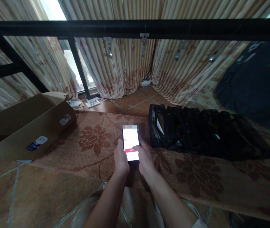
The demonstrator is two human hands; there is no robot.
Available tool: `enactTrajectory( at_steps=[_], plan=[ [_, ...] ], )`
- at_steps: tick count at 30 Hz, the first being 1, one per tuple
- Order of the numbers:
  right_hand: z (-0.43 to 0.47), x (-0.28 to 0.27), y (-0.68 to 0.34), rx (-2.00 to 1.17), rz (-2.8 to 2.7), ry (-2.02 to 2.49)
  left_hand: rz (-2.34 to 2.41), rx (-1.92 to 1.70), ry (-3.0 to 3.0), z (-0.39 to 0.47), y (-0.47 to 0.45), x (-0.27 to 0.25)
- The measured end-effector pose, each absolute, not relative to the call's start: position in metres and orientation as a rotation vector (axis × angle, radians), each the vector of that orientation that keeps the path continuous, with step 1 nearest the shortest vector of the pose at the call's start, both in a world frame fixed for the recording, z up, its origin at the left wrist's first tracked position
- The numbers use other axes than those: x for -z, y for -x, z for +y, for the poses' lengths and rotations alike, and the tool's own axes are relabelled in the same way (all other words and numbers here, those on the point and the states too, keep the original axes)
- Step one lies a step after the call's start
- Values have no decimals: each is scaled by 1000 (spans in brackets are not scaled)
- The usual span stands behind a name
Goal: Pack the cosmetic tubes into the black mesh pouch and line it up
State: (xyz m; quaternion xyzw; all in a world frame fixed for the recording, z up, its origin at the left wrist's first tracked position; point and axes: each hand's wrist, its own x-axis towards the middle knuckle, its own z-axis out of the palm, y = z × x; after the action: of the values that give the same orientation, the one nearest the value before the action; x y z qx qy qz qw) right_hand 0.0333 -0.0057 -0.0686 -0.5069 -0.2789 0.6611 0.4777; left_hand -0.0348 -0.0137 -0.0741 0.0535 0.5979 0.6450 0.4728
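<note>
A smartphone [131, 144] with a bright white screen is held upright between both hands, above the patterned cloth. Its screen shows timer-like digits and a red bar low down. My left hand [121, 158] grips the phone's left edge. On the other side my right hand [146, 156] holds the right edge, its thumb lying over the screen near the red bar. Fingers behind the phone are hidden. To the right of the hands lies a long black mesh organizer [191, 131] with several sections; pale items show faintly inside.
A brown patterned cloth [94, 136] covers part of the tiled floor [42, 193]. An open cardboard box [32, 126] stands at left. Small printed papers [92, 103] lie by the window frame. Long curtains [125, 69] hang behind a black metal bar [125, 28] bearing clips. Dark fabric [255, 85] hangs at right.
</note>
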Motion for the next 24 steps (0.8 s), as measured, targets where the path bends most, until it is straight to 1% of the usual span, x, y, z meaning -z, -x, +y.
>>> enactTrajectory(
  at_steps=[24],
  plan=[
    [-5,71,-33,-1592,-682,1243,1443,-1591,-114,-13,35,75]
  ],
)
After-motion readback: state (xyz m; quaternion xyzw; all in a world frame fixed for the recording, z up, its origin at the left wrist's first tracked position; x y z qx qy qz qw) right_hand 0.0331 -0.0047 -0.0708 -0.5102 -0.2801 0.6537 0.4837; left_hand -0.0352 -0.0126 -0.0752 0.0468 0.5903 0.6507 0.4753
